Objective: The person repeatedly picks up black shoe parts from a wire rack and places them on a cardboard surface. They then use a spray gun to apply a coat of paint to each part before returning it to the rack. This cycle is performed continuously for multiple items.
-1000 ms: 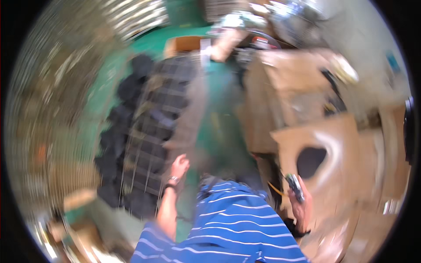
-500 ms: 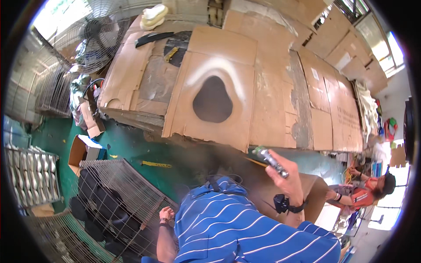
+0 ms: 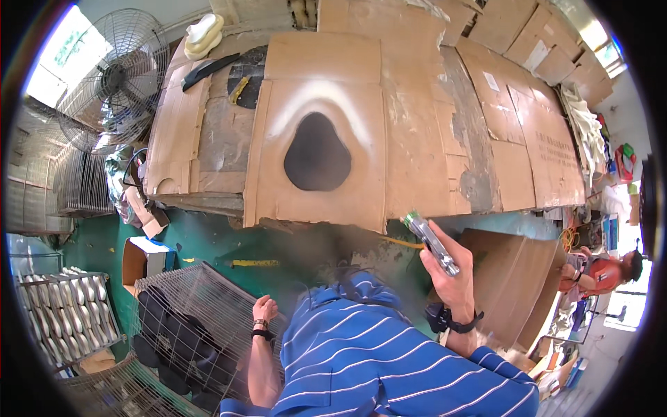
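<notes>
My right hand (image 3: 453, 267) is closed around a silver spray gun (image 3: 432, 244) with a green front end, just off the near edge of the cardboard-covered table. A thin yellow hose or cord (image 3: 401, 242) shows beside the gun. Facing it lies a cardboard sheet (image 3: 278, 198) bearing a dark, rounded pear shape (image 3: 318, 156); I cannot tell whether that is a cut-out or a flat piece. A whitish arc (image 3: 316, 90) curves around its far end. By my left side, my left hand (image 3: 262, 308) is curled into a loose fist near a wire basket's edge.
The wire basket (image 3: 215, 292) holds dark pieces. A fan (image 3: 111, 80) stands far left, with a rack of pale curved pieces (image 3: 69, 309) below. Pale foam-like pieces (image 3: 203, 36) sit on the table's far left. A large carton (image 3: 514, 278) and a co-worker (image 3: 601, 272) are at right.
The view has shifted, so the table and cardboard sheet appear farther left. The spray gun stays in my right hand, and my left hand appears higher in the picture.
</notes>
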{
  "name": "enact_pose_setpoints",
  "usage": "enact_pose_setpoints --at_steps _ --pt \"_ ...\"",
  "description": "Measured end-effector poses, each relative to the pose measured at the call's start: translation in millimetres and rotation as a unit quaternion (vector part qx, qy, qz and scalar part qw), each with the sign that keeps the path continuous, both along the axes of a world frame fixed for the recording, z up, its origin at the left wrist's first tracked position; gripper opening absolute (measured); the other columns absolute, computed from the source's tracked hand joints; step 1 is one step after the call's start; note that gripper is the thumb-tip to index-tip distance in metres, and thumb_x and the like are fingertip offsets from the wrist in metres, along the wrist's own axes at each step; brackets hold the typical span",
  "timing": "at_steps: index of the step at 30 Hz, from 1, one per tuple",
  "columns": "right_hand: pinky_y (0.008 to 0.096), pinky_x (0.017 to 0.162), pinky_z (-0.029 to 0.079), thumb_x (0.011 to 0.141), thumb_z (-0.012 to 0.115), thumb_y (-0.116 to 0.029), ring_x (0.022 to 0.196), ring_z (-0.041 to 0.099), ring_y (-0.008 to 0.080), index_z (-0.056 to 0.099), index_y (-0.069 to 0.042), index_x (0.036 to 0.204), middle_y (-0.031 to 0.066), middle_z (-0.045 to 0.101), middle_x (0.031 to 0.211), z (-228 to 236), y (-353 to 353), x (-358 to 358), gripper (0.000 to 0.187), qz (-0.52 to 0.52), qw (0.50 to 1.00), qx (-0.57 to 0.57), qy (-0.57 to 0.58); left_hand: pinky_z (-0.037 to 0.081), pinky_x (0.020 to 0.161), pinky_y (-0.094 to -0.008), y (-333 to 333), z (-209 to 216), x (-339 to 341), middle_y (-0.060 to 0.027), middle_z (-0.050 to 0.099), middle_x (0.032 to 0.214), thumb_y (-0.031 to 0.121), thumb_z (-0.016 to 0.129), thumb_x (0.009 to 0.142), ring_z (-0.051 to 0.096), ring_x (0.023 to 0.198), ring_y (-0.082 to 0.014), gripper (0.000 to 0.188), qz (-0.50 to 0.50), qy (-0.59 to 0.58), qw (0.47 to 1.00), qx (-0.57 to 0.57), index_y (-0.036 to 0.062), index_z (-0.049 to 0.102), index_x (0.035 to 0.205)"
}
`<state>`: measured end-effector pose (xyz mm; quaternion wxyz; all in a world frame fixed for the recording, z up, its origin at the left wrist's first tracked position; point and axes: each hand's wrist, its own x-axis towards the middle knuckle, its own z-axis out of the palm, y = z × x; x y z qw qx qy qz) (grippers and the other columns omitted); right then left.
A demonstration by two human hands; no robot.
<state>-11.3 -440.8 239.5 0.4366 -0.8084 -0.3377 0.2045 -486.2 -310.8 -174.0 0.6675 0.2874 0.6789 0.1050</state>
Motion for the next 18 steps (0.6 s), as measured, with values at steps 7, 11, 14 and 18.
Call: enact_pose_setpoints --at_steps 7,11,14,18 --pt "0.0329 0.078 0.053 0.080 0.072 0.001 0.086 0.070 0.0309 0.061 0.002 0.129 0.0207 0.070 0.103 1.0 -21.8 9.7 0.050 0.097 0.993 -0.043 0.060 0.059 0.065 -0.0425 -15.5 -33.9 -6.0 -0.0112 0.068 0.098 0.011 0.068 0.089 0.067 0.075 -0.0260 0.041 -0.007 0.057 0.998 -0.034 0.0050 0.058 0.128" --pt "0.0333 0.078 0.053 0.080 0.073 0.002 0.086 0.070 0.0312 0.061 0.001 0.130 0.0206 0.070 0.103 -2.4 -0.2 10.5 0.052 0.102 0.994 0.014 0.028 0.059 0.069 -0.0380 -9.3 -40.9 0.4 -0.0123 0.069 0.093 0.008 0.068 0.089 0.067 0.073 -0.0252 0.038 0.025 0.007 0.999 -0.020 -0.0002 0.060 0.125" --pt "0.0331 0.075 0.053 0.080 0.071 0.003 0.085 0.070 0.0310 0.060 0.001 0.131 0.0205 0.070 0.102 -3.9 13.7 9.0 0.052 0.028 0.998 0.048 0.004 0.056 0.058 -0.0370 19.1 -46.4 -14.2 -0.0120 0.069 0.087 0.005 0.067 0.089 0.066 0.069 -0.0240 0.034 -0.055 -0.016 0.998 -0.038 -0.0007 0.061 0.122" --pt "0.0335 0.074 0.053 0.079 0.070 0.004 0.083 0.070 0.0315 0.060 0.001 0.130 0.0207 0.069 0.100 4.1 2.7 5.2 0.052 -0.004 1.000 0.000 0.022 0.055 0.055 -0.0377 65.8 -52.5 -24.8 -0.0125 0.067 0.087 0.005 0.065 0.090 0.066 0.069 -0.0242 0.037 -0.301 -0.032 0.922 0.243 -0.0003 0.057 0.126"
